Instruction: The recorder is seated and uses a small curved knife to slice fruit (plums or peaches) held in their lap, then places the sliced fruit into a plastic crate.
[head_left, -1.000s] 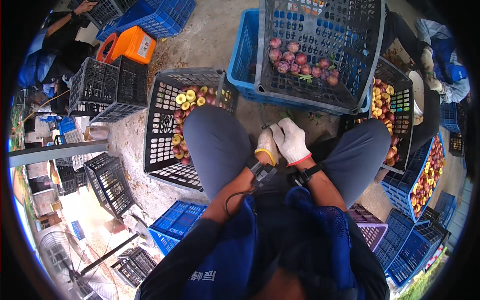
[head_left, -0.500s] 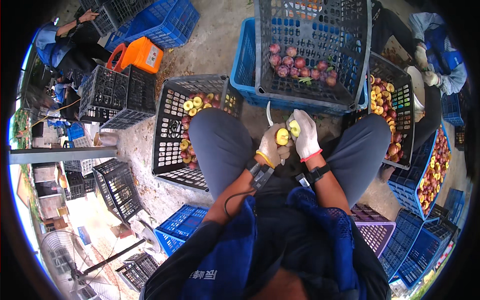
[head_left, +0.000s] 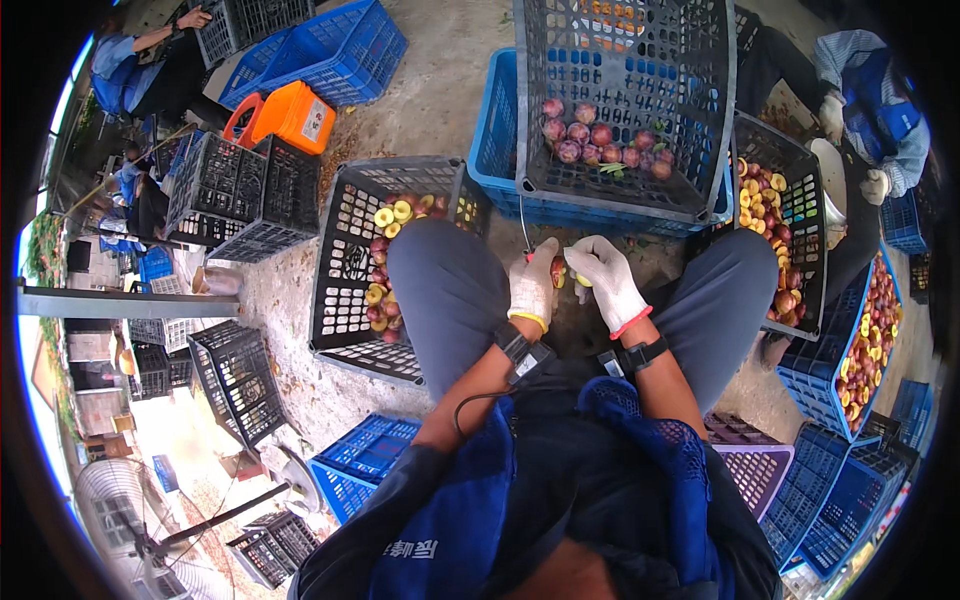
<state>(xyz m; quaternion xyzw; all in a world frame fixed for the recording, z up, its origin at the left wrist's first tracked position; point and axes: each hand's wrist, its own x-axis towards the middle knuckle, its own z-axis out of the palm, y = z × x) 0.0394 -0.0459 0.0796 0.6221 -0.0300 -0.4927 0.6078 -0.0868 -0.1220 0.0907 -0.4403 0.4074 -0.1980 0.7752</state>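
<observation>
Both my hands wear pale work gloves and meet between my knees. My left hand (head_left: 533, 282) is closed round a knife; its thin curved blade (head_left: 523, 222) points away from me. A cut plum half (head_left: 557, 271), red skin and yellow flesh, shows at the same hand's fingers. My right hand (head_left: 606, 273) pinches another plum half (head_left: 582, 281), of which only a yellow-green edge shows. Ahead, a tilted black crate (head_left: 625, 195) holds whole purple-red plums (head_left: 590, 142). It rests on a blue crate (head_left: 492, 120).
At my left knee stands a black crate (head_left: 330, 260) with cut plum halves (head_left: 402, 211). Another black crate (head_left: 812, 215) of halves is by my right knee, near a co-worker (head_left: 875, 110). A blue crate (head_left: 815, 370) of halves, an orange container (head_left: 290, 118) and a fan (head_left: 135, 530) stand around.
My hands have turned and drawn closer together. The plum half in my left hand no longer shows its cut face squarely. The knife blade has swung slightly left. The co-worker's gloved hands have moved apart.
</observation>
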